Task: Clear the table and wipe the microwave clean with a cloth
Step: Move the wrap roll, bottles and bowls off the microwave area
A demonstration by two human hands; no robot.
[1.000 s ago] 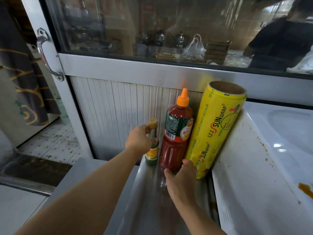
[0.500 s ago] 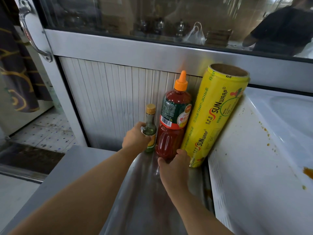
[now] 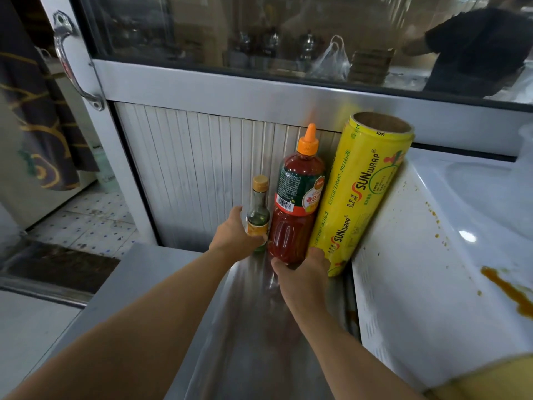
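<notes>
A small glass bottle [image 3: 258,209] with a tan cap stands against the ribbed white panel, and my left hand [image 3: 235,236] is wrapped around its lower part. Right of it stands a red ketchup bottle [image 3: 297,197] with an orange nozzle; my right hand [image 3: 302,274] holds its base. A tall yellow cling-wrap roll [image 3: 360,192] leans against the white microwave [image 3: 432,255], whose top carries orange sauce stains [image 3: 507,287]. All three items rest on the steel table [image 3: 245,327].
A ribbed white panel [image 3: 202,174] and a glass window [image 3: 259,33] close off the back. A metal door handle [image 3: 72,62] is at the upper left. Beyond the table's left edge lies a tiled floor [image 3: 83,220]. A person in dark clothes shows behind the glass.
My left hand slid from the small bottle's neck down to its lower part. Both bottles stay at the back panel; my right hand stays at the ketchup bottle's base.
</notes>
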